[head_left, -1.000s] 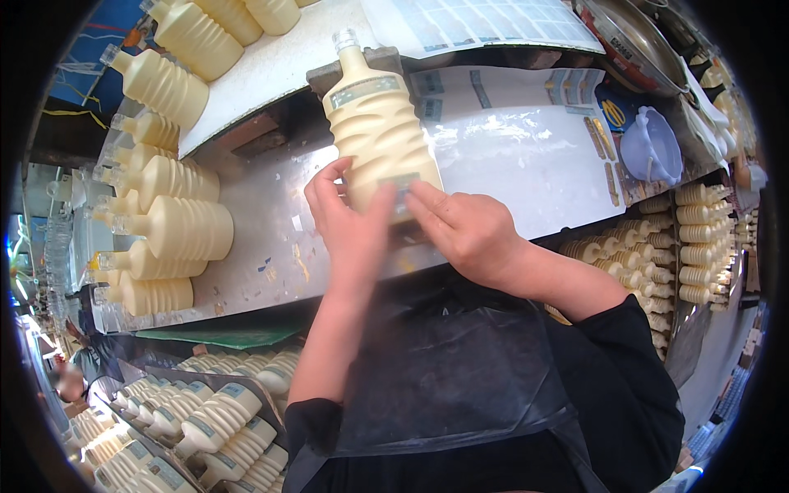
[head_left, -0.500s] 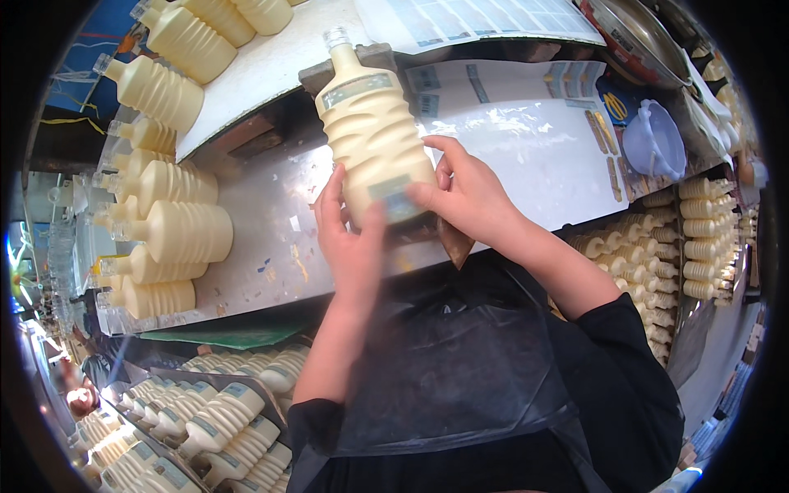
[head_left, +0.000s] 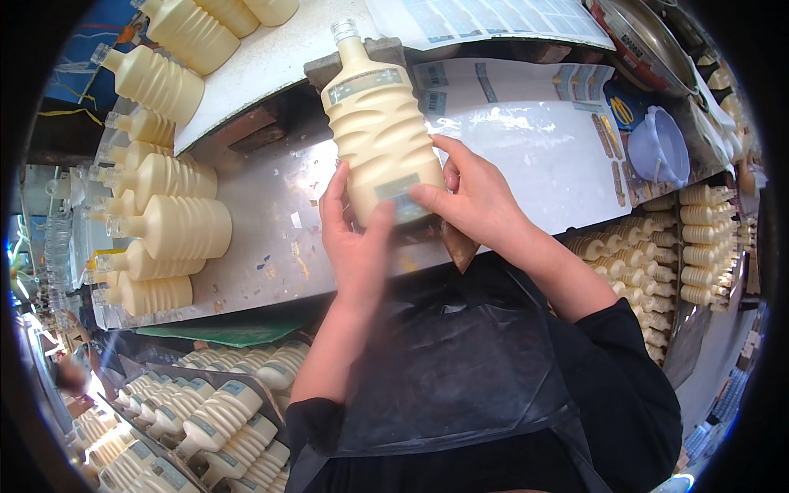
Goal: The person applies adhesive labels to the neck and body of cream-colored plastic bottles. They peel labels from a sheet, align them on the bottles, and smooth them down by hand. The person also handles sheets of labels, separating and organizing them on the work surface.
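A cream-coloured bottle with wavy ribs and a clear neck lies tilted on the bench, its neck pointing away from me over a grey block. One blue-grey label runs across its shoulder. Near the base a second label shows, partly covered by my thumbs. My left hand is closed around the lower left side, its thumb blurred over the label. On the opposite side my right hand grips the bottle, fingers along the edge and thumb on the lower label.
Several similar bottles lie stacked at the bench's left. Label sheets lie on the far shelf. A white sheet with loose labels covers the right side, beside a lilac bucket. More bottles fill racks at lower left and right.
The view has shifted slightly. Both hands keep their hold on the bottle, with the thumbs still at the lower label.
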A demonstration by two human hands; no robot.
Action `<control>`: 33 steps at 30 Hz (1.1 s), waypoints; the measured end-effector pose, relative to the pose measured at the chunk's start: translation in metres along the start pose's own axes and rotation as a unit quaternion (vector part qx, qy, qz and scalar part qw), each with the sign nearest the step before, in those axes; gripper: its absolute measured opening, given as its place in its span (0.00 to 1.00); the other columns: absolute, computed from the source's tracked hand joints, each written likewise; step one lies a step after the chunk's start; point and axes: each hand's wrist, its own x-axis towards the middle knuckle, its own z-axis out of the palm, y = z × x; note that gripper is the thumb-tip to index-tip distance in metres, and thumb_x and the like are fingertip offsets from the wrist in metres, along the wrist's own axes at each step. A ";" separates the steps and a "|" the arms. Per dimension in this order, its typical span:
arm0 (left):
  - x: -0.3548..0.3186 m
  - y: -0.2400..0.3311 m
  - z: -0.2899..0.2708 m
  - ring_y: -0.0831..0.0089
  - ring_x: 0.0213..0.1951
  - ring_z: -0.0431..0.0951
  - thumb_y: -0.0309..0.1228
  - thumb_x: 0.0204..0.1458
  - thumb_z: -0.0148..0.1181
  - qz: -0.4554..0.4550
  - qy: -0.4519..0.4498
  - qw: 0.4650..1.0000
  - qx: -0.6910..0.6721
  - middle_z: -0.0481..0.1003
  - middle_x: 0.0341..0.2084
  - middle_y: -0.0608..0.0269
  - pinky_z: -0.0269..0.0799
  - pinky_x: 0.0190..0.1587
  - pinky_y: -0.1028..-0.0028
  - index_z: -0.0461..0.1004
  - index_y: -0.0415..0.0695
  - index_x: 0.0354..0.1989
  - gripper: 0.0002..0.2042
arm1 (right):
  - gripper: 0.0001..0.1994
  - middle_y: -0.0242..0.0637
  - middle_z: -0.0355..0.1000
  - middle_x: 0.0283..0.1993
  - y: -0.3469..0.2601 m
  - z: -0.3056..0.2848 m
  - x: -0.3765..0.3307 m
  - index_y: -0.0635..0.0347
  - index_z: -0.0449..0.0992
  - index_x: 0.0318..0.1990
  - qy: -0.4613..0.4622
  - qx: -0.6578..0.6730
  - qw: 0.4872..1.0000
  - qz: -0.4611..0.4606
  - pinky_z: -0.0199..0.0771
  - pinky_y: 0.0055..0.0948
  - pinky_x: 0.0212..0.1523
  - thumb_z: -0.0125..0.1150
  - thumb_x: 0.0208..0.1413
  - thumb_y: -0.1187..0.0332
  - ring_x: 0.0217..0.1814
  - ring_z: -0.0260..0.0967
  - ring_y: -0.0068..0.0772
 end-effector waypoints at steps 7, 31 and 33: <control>0.001 -0.005 -0.003 0.65 0.60 0.70 0.27 0.57 0.65 0.008 0.004 1.000 0.003 0.64 0.62 0.53 0.71 0.60 0.66 0.57 0.42 0.71 0.34 | 0.40 0.31 0.65 0.31 0.002 0.003 0.001 0.68 0.65 0.66 0.010 0.007 1.000 0.000 0.70 0.27 0.36 0.73 0.49 0.54 0.33 0.65 0.25; 0.003 -0.016 -0.014 0.65 0.62 0.68 0.32 0.63 0.58 0.039 -0.002 0.999 0.009 0.60 0.63 0.56 0.66 0.64 0.66 0.60 0.42 0.71 0.28 | 0.35 0.28 0.66 0.32 0.023 -0.008 0.011 0.65 0.65 0.67 -0.068 0.198 0.978 0.020 0.68 0.23 0.35 0.70 0.56 0.56 0.33 0.64 0.19; 0.002 -0.017 -0.015 0.65 0.62 0.68 0.32 0.63 0.58 0.038 -0.009 0.999 0.019 0.59 0.62 0.56 0.66 0.64 0.66 0.60 0.42 0.71 0.28 | 0.36 0.29 0.66 0.31 0.017 -0.006 0.006 0.65 0.64 0.67 -0.063 0.144 0.987 0.029 0.68 0.24 0.35 0.70 0.56 0.56 0.33 0.64 0.20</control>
